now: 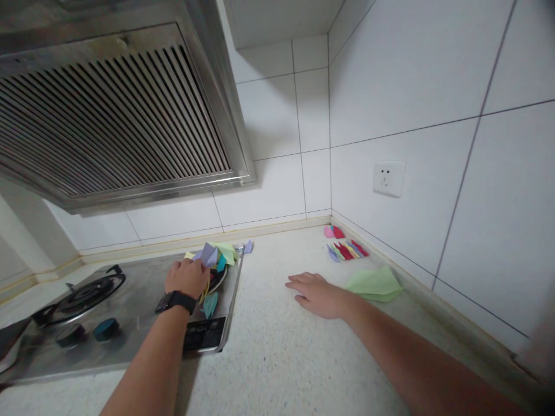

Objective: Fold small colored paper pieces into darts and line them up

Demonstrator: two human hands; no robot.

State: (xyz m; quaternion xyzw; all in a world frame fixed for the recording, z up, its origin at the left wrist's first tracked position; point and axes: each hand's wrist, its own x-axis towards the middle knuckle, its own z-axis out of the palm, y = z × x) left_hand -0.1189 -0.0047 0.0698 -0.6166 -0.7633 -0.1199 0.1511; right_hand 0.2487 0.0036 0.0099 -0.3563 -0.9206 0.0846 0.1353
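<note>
My left hand (187, 278), with a black watch (177, 301) on the wrist, reaches over the right burner of the stove. Its bent fingers meet a heap of folded coloured paper; the fingertips are hidden, so I cannot tell whether they grip a piece. In that heap show a purple folded paper (207, 254), a yellow-green paper (226, 252) and a teal folded paper (210, 305). My right hand (313, 293) is open over the white counter, fingers stretched out and holding nothing. Beside its wrist lies a large light-green folded paper (375, 283).
A row of small folded papers (347, 250) lies near the right wall, with pink and red pieces (333, 231) behind. One small purple piece (248, 247) sits by the corner of the stove (143, 312). Overhead hangs a range hood (130, 115). The wall bears a socket (389, 178).
</note>
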